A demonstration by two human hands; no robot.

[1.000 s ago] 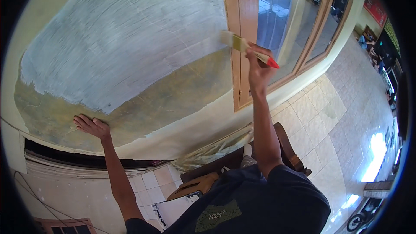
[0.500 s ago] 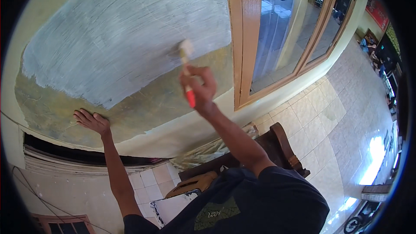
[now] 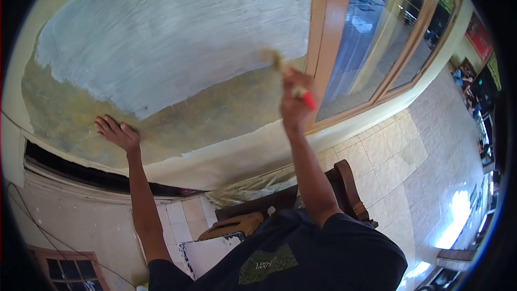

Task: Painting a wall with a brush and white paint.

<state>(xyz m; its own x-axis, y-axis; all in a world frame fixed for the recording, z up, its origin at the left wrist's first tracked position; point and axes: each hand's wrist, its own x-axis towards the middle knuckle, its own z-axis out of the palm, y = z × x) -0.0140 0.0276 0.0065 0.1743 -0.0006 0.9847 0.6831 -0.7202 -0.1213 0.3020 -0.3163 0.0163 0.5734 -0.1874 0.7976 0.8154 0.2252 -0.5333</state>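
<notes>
My right hand (image 3: 296,99) is wrapped round a paintbrush (image 3: 307,98) with a red handle end. Its pale bristles, smeared by motion, are at the wall near the lower right of a white-coated patch (image 3: 183,37). Whether the bristles touch the wall I cannot tell. Below the white, a strip of bare olive-brown wall (image 3: 215,102) shows. My left hand (image 3: 118,133) lies flat on that strip at the lower left, fingers stretched out and holding nothing.
A brown-framed window (image 3: 326,37) borders the patch on the right. Beneath the wall stand a dark wooden piece of furniture (image 3: 349,191) and a white, paint-marked board or tray (image 3: 210,253). Cables (image 3: 32,218) hang at the lower left. Tiled floor (image 3: 377,156) spreads to the right.
My right hand has swept the paintbrush rightward along the wall, toward the window frame, and the brush now tilts to the left. My left hand stays flat on the wall. The view has shifted slightly.
</notes>
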